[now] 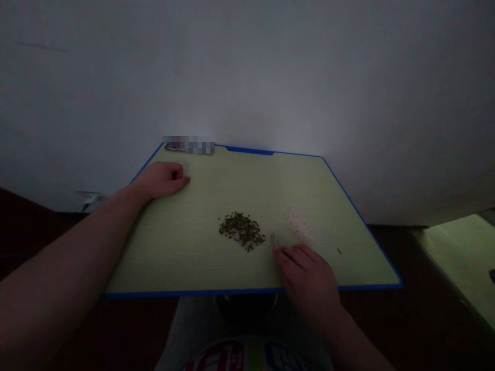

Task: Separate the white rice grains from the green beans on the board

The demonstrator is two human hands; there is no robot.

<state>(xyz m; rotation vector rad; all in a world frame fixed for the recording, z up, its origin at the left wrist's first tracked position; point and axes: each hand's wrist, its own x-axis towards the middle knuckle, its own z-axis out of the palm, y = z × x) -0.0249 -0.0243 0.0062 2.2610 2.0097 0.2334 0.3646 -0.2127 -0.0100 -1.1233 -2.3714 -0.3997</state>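
Head view, live | left hand (160,180): fingers curled loosely, resting on green cutting board (174,257) | right hand (307,278): fingers (292,256) slightly spread, just beside translucent sliver (277,240) | dark seed heap (242,231) between hands, pale powder (299,225) nearby

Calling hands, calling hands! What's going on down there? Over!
Left hand curled, resting on the blue-edged green board. Right hand at a small clear piece. Dark green flecks between the hands. Pale grain pile just past the right fingers.
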